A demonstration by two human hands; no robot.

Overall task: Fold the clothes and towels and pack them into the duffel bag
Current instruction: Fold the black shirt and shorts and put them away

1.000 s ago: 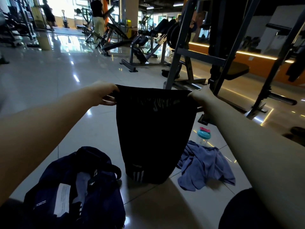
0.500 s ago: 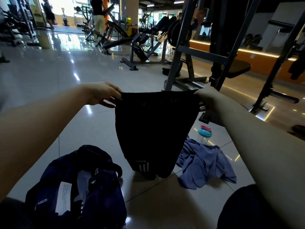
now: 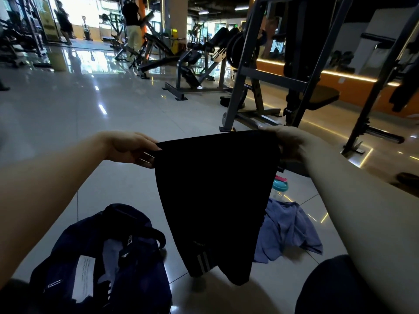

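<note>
Shorts: we hold black shorts [image 3: 215, 196] up in the air by the waistband, stretched flat between both hands; the legs hang down, white stripes near the lower hem.
Left hand: our left hand [image 3: 129, 147] pinches the waistband's left corner, thumb on top, fingers [image 3: 145, 158] curled closed beneath the cloth.
Right hand: our right hand [image 3: 288, 143] grips the right corner, fingers closed on the fabric, one fingertip stretched along the top edge.
Duffel bag: the navy duffel bag [image 3: 72, 268] sits open on the floor [image 3: 68, 123], below and left of the shorts, pale cloth and a white label showing inside.
Towel: a blue towel [image 3: 288, 232] lies crumpled on the floor to the right, partly behind the shorts.
Bottle: a teal-lidded bottle [image 3: 280, 188] stands just beyond the towel.
Surroundings: gym machines [image 3: 195, 71] stand farther back.
</note>
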